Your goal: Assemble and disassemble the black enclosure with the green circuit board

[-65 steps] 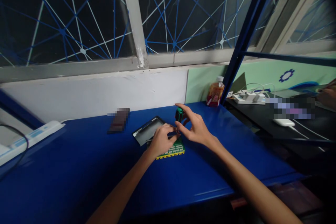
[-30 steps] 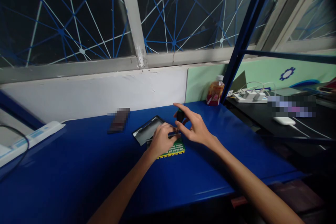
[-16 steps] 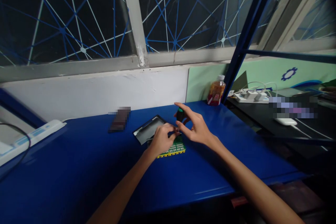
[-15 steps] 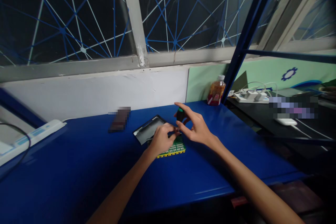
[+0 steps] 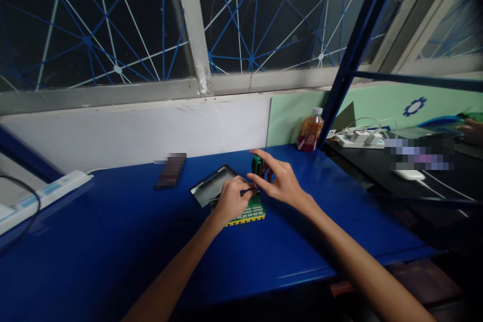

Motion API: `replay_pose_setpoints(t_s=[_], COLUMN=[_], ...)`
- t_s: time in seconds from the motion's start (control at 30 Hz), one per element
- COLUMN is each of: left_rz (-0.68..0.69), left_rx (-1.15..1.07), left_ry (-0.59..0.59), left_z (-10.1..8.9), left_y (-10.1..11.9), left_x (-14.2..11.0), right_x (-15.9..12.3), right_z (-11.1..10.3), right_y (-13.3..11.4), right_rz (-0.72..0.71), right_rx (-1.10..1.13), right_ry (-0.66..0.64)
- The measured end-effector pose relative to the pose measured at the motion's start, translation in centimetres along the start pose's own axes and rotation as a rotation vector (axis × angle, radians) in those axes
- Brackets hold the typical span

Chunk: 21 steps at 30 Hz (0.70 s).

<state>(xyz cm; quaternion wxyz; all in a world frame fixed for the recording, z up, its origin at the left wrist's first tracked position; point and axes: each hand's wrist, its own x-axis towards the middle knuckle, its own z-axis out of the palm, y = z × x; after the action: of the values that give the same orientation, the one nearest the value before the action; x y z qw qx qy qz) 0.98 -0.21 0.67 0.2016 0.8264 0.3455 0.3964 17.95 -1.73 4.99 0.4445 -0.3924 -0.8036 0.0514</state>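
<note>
A screwdriver with a black and green handle stands upright in the grasp of my right hand. The index finger reaches over its top and the thumb lies at its near side. Left of its lower end, my left hand is closed in a pinch; what sits between the fingertips is too small to make out. Beneath both hands lies a green circuit board with a yellow near edge and rows of pale parts, its left portion covered by my left hand. A black-framed grey panel rests just behind it.
The blue table bears a dark blurred-out object at the back and a drink bottle at the back right. A white power strip lies left. Right, a black desk holds another power strip, cables and a white charger.
The screwdriver has turned in my right hand, so more green shows on its handle. My right thumb has shifted slightly left. The left hand stays nearly in place.
</note>
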Motion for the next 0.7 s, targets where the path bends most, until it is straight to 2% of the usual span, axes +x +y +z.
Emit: replay_pose_setpoints(t_s=[0.13,0.23,0.57,0.7], left_rz=[0.013,0.009,0.044,0.038], left_rx=[0.003,0.007,0.067,0.088], left_ry=[-0.017,-0.030,-0.027,-0.034], left_z=[0.04,0.04,0.02,0.07], left_y=[0.05,0.13,0.07,-0.09], left_x=[0.02,0.06,-0.04,-0.16], right_x=[0.02,0.04,0.02,0.04], right_z=[-0.24,-0.22,0.18,0.41], right_y=[-0.27,-0.16,0.37,0.57], right_rz=[0.037,0.058,0.087,0.099], right_rx=[-0.011,0.019,-0.020,0.060], right_ry=[-0.083,-0.098,-0.039,0.003])
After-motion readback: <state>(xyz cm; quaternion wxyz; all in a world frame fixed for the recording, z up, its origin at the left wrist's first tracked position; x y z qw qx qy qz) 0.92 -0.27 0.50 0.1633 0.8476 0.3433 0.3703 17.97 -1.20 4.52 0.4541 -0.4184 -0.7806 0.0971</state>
